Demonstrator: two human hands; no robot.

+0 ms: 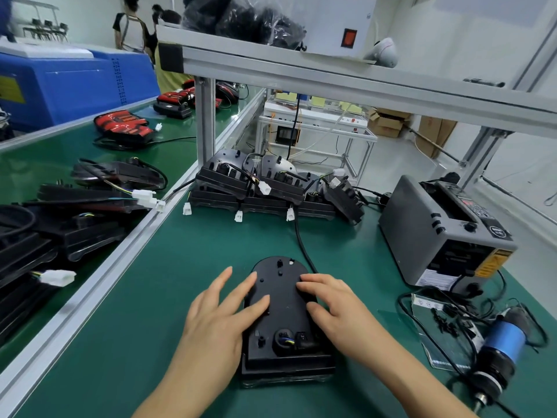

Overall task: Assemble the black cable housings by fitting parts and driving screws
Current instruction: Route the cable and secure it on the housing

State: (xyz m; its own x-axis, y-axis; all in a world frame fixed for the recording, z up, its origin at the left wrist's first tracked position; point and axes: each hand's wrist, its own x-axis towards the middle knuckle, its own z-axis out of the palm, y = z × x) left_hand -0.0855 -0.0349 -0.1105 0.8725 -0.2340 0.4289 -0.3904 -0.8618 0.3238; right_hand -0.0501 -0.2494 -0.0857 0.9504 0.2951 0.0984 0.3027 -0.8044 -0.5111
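housing: black, flat on the green mat right in front of me, rounded end away, square end toward me; wires show in a round hole near the square end.
left hand: my fingers are straight and spread, lying flat on the housing's left side; gripping nothing.
right hand: my fingers are slightly bent, tips resting on the housing's top right, thumb at its right edge; no grip.
cable: black, runs from the housing's far right side toward the pile.
pile: more black housings with white plugs, stacked at the mat's far edge by the frame post.
dispenser: grey box, right of the housing, well apart.
screws: small, black, on a clear sheet near the dispenser.
screwdriver: blue band, lying just right of the screws, cords looped around it.
belt: left of the mat past a rail, carrying black housings, red ones farther back.
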